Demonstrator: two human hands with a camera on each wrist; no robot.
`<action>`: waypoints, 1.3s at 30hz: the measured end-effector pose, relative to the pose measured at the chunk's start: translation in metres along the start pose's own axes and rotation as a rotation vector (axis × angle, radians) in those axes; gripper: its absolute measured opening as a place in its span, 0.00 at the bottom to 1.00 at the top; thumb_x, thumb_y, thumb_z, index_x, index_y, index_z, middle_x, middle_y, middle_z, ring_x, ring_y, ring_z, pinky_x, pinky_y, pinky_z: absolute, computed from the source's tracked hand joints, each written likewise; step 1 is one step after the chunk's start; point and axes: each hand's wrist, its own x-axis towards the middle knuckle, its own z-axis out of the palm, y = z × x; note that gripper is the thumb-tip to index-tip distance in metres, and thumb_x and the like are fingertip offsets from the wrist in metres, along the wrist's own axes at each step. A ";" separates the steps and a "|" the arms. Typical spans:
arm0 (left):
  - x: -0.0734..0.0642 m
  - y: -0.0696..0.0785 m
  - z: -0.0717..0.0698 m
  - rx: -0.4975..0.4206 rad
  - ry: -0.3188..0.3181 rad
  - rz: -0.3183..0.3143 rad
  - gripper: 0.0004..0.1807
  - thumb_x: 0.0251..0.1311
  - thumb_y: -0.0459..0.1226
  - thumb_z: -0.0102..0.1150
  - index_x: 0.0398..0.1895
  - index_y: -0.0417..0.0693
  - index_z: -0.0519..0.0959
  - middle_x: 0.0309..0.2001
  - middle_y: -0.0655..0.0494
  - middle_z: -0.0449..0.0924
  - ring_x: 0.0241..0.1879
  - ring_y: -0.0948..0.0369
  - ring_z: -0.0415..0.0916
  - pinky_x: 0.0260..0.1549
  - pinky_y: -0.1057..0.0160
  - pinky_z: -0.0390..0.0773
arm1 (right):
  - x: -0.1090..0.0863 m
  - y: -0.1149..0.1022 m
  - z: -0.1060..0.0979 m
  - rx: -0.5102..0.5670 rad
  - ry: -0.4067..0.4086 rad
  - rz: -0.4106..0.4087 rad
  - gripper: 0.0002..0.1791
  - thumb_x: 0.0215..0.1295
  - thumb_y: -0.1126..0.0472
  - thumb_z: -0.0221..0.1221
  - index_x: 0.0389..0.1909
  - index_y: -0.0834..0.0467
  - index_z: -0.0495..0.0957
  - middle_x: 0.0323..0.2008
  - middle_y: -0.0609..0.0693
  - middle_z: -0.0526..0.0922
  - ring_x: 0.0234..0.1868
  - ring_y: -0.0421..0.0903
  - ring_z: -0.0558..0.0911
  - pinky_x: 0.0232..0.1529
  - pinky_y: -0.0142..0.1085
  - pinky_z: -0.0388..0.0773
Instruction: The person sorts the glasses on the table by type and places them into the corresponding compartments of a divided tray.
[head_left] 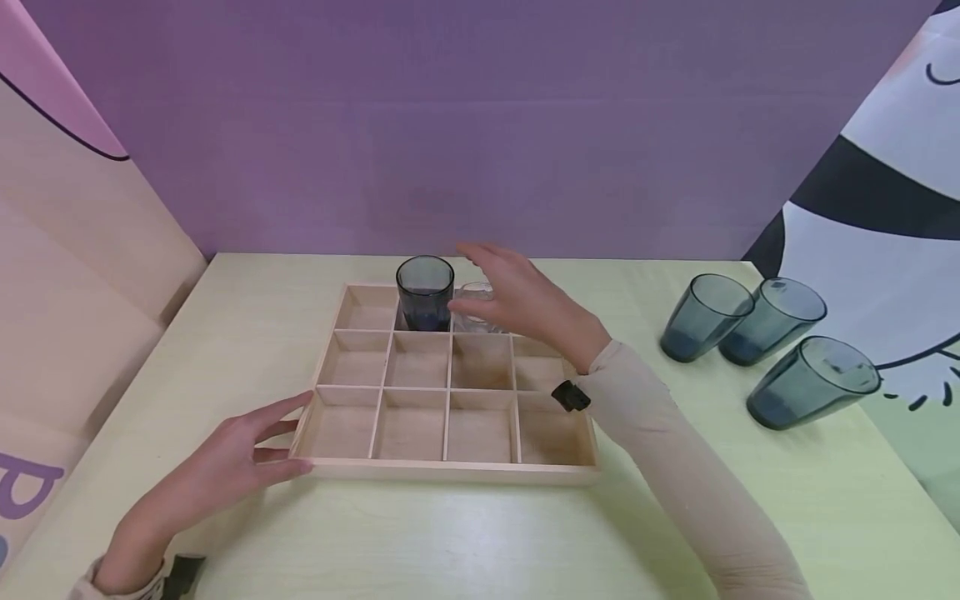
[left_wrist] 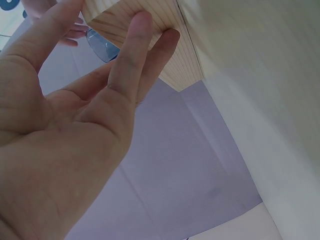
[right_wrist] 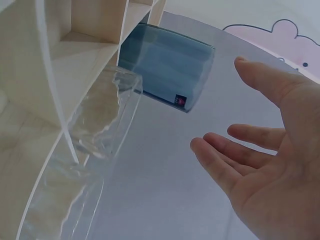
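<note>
A wooden tray (head_left: pixel 483 471) divided into several square compartments lies on the table. My left hand (head_left: pixel 225 467) touches its left end near the front corner, its fingers (left_wrist: pixel 131 65) fairly straight against the wood. Upright in the back row, second compartment from the left, stands a blue-grey tinted glass (head_left: pixel 425 287). To its right are two clear glasses, one nearer (right_wrist: pixel 60 205) and one farther (right_wrist: pixel 102 112) in the right wrist view; in the head view my right hand (head_left: pixel 525 300) partly hides them. That hand hovers by the clear glasses with fingers spread, holding nothing.
Three more tinted glasses, at the left (head_left: pixel 705 317), the back (head_left: pixel 776 321) and the front (head_left: pixel 813 383), stand on the table's right side. A purple panel (head_left: pixel 480 150) rises behind the table (head_left: pixel 480 542); printed panels flank it.
</note>
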 end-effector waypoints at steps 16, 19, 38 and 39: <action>0.000 -0.002 -0.001 -0.013 -0.007 -0.002 0.46 0.60 0.46 0.70 0.77 0.48 0.58 0.73 0.37 0.58 0.56 0.40 0.78 0.46 0.60 0.85 | -0.056 0.013 -0.009 -0.022 0.218 -0.084 0.31 0.68 0.51 0.64 0.67 0.61 0.70 0.64 0.55 0.74 0.56 0.52 0.79 0.57 0.47 0.79; 0.001 -0.002 -0.002 -0.012 -0.006 -0.002 0.46 0.59 0.46 0.70 0.77 0.49 0.58 0.73 0.38 0.58 0.56 0.41 0.78 0.46 0.60 0.85 | -0.069 0.017 -0.010 -0.028 0.306 -0.134 0.26 0.67 0.55 0.65 0.63 0.62 0.74 0.59 0.55 0.78 0.53 0.51 0.80 0.53 0.46 0.81; 0.001 0.000 -0.003 -0.015 -0.004 -0.011 0.46 0.59 0.46 0.71 0.77 0.48 0.58 0.74 0.36 0.57 0.57 0.42 0.78 0.46 0.61 0.85 | -0.150 0.047 -0.028 -0.175 0.563 -0.099 0.23 0.58 0.69 0.68 0.56 0.63 0.79 0.54 0.55 0.81 0.45 0.52 0.82 0.44 0.43 0.80; 0.001 0.000 -0.003 -0.017 -0.004 -0.009 0.46 0.59 0.45 0.71 0.77 0.47 0.58 0.74 0.37 0.57 0.56 0.42 0.78 0.46 0.61 0.85 | -0.153 0.048 -0.030 -0.180 0.572 -0.092 0.23 0.58 0.69 0.68 0.56 0.63 0.79 0.54 0.55 0.81 0.45 0.51 0.82 0.44 0.41 0.79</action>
